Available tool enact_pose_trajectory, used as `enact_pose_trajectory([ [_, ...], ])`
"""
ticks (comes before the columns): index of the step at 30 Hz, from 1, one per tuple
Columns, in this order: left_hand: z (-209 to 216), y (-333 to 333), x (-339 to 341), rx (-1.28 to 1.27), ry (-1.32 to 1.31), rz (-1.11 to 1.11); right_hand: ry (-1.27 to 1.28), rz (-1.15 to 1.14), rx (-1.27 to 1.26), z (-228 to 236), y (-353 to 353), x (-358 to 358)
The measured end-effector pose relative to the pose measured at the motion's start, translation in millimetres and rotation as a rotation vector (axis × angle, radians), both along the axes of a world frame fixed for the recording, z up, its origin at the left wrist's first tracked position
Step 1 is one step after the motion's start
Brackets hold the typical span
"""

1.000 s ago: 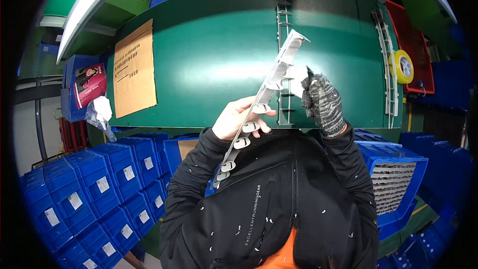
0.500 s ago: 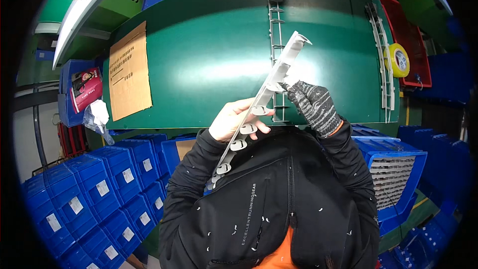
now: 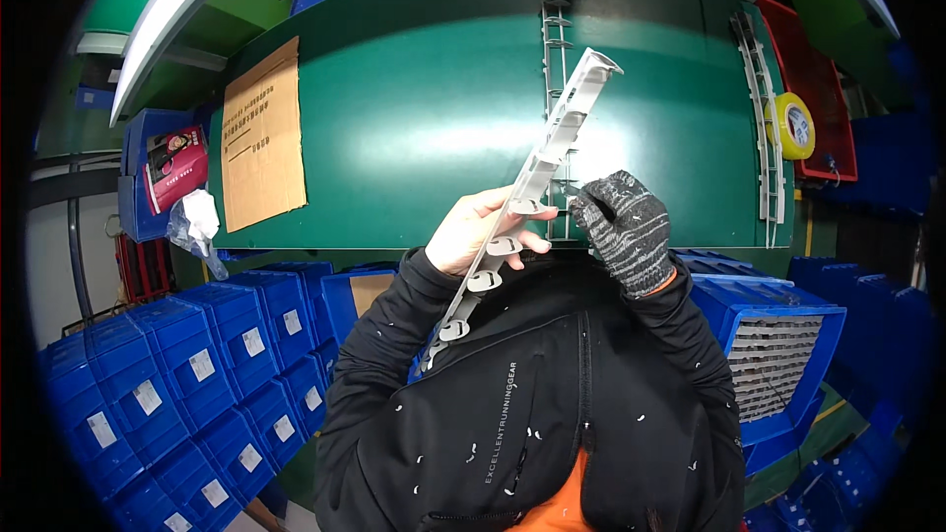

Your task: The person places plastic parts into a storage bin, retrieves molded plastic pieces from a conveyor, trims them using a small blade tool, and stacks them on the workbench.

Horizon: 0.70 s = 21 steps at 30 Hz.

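Note:
My bare left hand (image 3: 461,238) is wrapped round a long light-grey plastic strip (image 3: 540,172) with a row of rounded, slotted tabs along it. The strip slants from beside my left forearm up over the table, its far end raised. My right hand (image 3: 631,234), in a dark grey striped knit glove, is closed in a pinch to the right of the strip, apart from it. Whatever its fingertips hold, if anything, is too small to make out. Behind the strip, a ladder-like grey plastic piece (image 3: 557,44) lies on the green table (image 3: 394,128).
Cardboard (image 3: 264,138) lies on the table's left. More grey strips (image 3: 761,128), a yellow tape roll (image 3: 791,126) and a red tray (image 3: 818,103) are at the right. Blue crates (image 3: 222,345) stand lower left; a blue bin (image 3: 778,360) of stacked grey strips is lower right.
My right hand has drawn back from the strip, down and slightly right, where its fingertips were at one of the tabs. The strip has shifted slightly in my left hand's hold.

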<state>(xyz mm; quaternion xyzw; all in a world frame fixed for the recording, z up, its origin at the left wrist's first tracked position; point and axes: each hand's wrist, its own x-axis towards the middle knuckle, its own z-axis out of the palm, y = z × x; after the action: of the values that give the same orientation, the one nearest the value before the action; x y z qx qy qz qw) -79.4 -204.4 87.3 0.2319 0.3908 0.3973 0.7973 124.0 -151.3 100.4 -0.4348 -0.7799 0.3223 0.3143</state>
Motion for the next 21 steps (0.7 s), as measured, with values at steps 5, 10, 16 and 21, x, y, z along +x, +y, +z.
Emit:
enact_pose_trajectory([
  [5, -2, -2, -1, 0.018, -0.012, 0.005, -0.031, -0.001, 0.014, 2, -4, -6],
  [10, -1, -2, 4, 0.002, 0.007, 0.047, -0.031, -0.097, 0.015, -1, 3, -1],
  [16, -6, 2, 4, 0.006, -0.124, 0.035, 0.689, -0.175, -0.790, -14, 9, 28],
  [21, -5, 13, 20, -0.252, -0.242, -0.249, 1.024, 0.159, -1.020, -9, 17, -2],
])
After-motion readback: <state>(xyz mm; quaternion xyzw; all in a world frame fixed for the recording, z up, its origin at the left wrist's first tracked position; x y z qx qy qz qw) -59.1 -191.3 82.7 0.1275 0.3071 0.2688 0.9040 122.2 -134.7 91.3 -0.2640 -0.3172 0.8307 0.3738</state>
